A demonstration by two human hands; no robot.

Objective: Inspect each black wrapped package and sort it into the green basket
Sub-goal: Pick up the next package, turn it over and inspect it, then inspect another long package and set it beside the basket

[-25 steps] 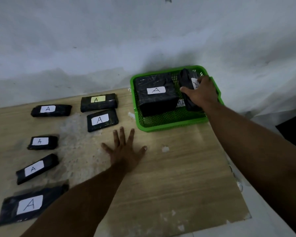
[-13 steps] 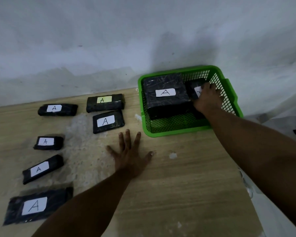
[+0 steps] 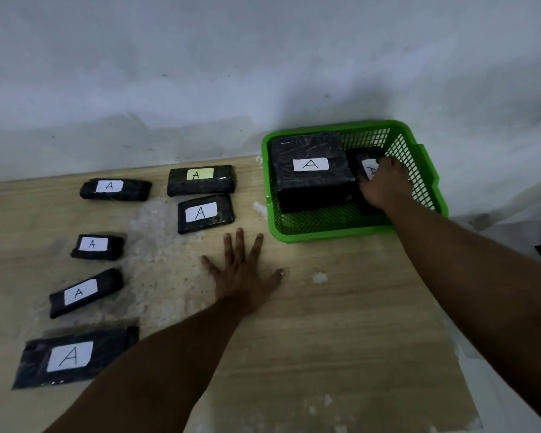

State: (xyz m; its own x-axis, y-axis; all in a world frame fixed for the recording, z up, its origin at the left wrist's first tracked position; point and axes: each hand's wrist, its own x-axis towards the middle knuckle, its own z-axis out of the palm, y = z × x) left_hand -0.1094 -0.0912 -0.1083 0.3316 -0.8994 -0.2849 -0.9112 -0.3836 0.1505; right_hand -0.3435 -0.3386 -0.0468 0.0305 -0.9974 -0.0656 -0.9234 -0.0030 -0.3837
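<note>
Setting small package (image 3: 367, 165) into green basket (image 3: 425, 170), right hand (image 3: 384, 185) gripping it; left hand (image 3: 242, 273) flat, open. Wrap looks slick, probably stiff; grip long edges.

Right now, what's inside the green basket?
The green basket holds a large black package with a white "A" label, and beside it a smaller package under the right hand, label partly covered. Anything beneath them is hidden.
</note>
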